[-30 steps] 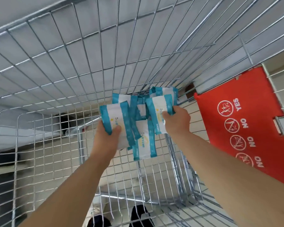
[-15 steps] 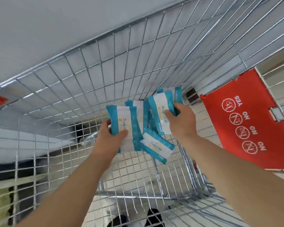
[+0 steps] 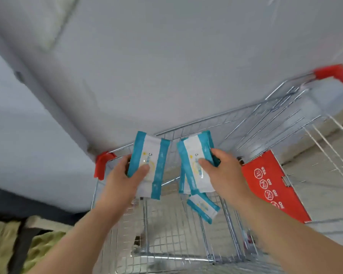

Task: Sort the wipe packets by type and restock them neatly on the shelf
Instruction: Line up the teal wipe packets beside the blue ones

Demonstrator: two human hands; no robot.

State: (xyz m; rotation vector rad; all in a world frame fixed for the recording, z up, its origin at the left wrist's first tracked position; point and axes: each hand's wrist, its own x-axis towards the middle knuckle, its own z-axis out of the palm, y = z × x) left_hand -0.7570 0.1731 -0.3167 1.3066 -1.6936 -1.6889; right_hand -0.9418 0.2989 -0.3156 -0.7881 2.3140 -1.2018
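Observation:
My left hand (image 3: 125, 178) grips a white wipe packet with teal side bands (image 3: 150, 165), held upright over the wire shopping cart (image 3: 186, 244). My right hand (image 3: 224, 171) grips a small stack of the same teal-and-white packets (image 3: 194, 163), thumb across the front one. One more packet (image 3: 203, 207) hangs tilted just below that stack; whether it is held or falling I cannot tell. The two hands are apart, with a gap between their packets. No shelf is visible.
The cart's red child-seat flap (image 3: 271, 186) with YES/NO pictograms stands to the right. Red corner bumpers (image 3: 101, 165) mark the cart's rim. A grey wall (image 3: 166, 66) fills the upper view. A yellow-green patterned surface (image 3: 4, 244) lies at the lower left.
Both hands rose out of the cart with the packets and moved apart. The bundle split into a left packet and a right stack; the view swung up toward the wall.

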